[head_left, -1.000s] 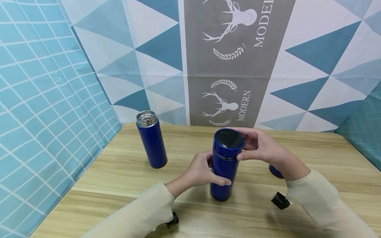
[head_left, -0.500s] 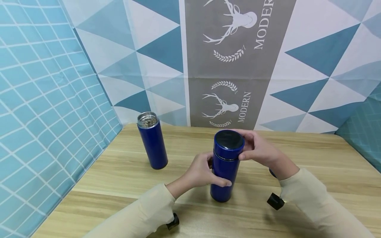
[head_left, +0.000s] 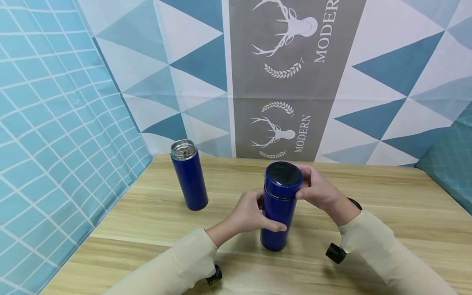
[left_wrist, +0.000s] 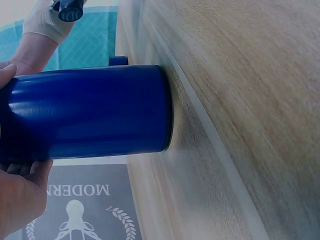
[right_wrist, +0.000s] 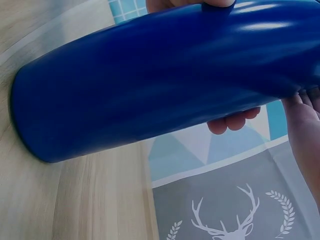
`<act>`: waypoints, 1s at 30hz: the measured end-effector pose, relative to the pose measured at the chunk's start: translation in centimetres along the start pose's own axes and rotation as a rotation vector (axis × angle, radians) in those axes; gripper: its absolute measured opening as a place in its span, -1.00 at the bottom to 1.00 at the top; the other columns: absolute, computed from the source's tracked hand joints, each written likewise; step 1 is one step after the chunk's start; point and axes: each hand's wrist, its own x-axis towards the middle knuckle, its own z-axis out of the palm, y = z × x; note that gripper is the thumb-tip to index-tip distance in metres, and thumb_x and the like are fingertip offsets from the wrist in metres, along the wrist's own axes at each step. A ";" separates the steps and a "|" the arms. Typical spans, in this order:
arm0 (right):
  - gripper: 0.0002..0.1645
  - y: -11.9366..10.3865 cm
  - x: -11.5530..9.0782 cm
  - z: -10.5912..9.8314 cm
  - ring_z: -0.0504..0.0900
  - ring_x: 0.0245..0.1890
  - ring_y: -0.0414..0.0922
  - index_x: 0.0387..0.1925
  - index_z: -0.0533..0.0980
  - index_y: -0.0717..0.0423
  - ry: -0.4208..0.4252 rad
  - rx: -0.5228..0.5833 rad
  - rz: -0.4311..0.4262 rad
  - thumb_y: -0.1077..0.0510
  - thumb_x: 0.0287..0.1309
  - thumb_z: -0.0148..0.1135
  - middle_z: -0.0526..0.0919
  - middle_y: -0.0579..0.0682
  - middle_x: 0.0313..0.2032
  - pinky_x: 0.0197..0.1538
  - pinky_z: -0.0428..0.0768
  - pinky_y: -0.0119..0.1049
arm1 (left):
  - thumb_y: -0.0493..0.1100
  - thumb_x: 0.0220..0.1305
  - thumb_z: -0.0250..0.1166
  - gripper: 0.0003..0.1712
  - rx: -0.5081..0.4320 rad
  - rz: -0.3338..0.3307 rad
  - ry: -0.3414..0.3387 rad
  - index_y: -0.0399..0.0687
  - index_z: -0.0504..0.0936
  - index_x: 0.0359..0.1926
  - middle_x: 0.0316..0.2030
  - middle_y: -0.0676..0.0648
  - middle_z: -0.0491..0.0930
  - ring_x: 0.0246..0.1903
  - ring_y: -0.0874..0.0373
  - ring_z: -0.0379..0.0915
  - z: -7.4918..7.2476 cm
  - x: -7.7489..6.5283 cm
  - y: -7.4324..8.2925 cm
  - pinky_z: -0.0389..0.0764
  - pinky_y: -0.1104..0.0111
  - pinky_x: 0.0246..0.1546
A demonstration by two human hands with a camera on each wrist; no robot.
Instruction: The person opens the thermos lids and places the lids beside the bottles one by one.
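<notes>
A blue thermos bottle [head_left: 277, 215] stands upright on the wooden table, capped by a blue lid [head_left: 282, 189] with a glossy black top. My left hand [head_left: 250, 213] grips the bottle's body, thumb across its front. Fingers and thumb of my right hand [head_left: 318, 189] hold the lid from the right side. A thin line shows between lid and body. In the left wrist view the bottle's base meets the table. To the left stands a second blue thermos bottle [head_left: 189, 180] without a lid, its steel mouth facing up.
A small blue piece [left_wrist: 118, 60] sits on the table beyond the bottle, mostly hidden behind my right wrist in the head view. Patterned cloth [head_left: 273, 82] hangs along the table's back edge, and a blue checked cloth [head_left: 62, 123] borders its left side.
My right wrist and forearm have swung left and the hand has turned around the lid. The left hand and both bottles keep their places.
</notes>
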 end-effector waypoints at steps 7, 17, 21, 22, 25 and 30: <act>-0.45 -0.1 0.0 0.1 0.65 0.03 -0.25 0.15 0.48 0.07 -0.002 -0.013 -0.003 0.06 0.12 0.36 0.67 -0.14 0.04 0.10 0.62 -0.33 | -0.20 -0.25 0.60 -0.33 -0.001 -0.012 -0.003 -0.10 0.59 0.00 -0.11 -0.12 0.71 -0.24 0.35 0.62 0.1 -0.1 0.1 0.62 0.51 -0.14; -0.44 -0.4 0.1 0.2 0.65 0.02 -0.25 0.15 0.48 0.05 0.019 -0.039 0.013 0.03 0.11 0.37 0.67 -0.15 0.04 0.09 0.62 -0.31 | -0.21 -0.25 0.60 -0.31 0.000 -0.019 -0.004 -0.05 0.58 0.02 -0.09 -0.05 0.71 -0.24 0.39 0.61 0.1 0.0 0.1 0.62 0.50 -0.14; -0.44 -0.6 0.1 0.3 0.65 0.01 -0.25 0.14 0.48 0.03 0.032 -0.043 0.032 0.02 0.10 0.38 0.68 -0.16 0.03 0.09 0.62 -0.31 | -0.21 -0.26 0.60 -0.31 0.003 -0.016 -0.001 -0.05 0.59 0.02 -0.10 -0.05 0.71 -0.24 0.39 0.62 0.1 -0.1 0.1 0.62 0.50 -0.15; -0.44 -0.7 0.0 0.4 0.65 0.00 -0.25 0.14 0.49 0.03 0.034 -0.043 0.035 0.02 0.09 0.38 0.68 -0.17 0.02 0.09 0.62 -0.31 | -0.20 -0.26 0.60 -0.32 0.004 -0.018 -0.001 -0.04 0.59 0.02 -0.10 -0.04 0.71 -0.25 0.39 0.62 0.1 -0.1 0.2 0.62 0.50 -0.15; -0.44 -0.7 0.1 0.5 0.65 0.00 -0.26 0.13 0.49 0.03 0.034 -0.045 0.033 0.02 0.10 0.38 0.68 -0.17 0.02 0.09 0.62 -0.31 | -0.21 -0.26 0.60 -0.31 0.003 -0.017 -0.001 -0.04 0.58 0.02 -0.09 -0.04 0.71 -0.24 0.39 0.62 0.1 -0.2 0.2 0.62 0.50 -0.14; -0.45 -0.9 0.3 0.6 0.66 -0.01 -0.25 0.13 0.48 0.08 0.024 -0.044 0.015 0.01 0.12 0.36 0.69 -0.16 0.02 0.07 0.63 -0.31 | -0.20 -0.25 0.60 -0.30 0.004 -0.022 0.003 -0.02 0.58 0.03 -0.08 -0.03 0.71 -0.22 0.38 0.62 0.0 -0.2 0.2 0.63 0.48 -0.12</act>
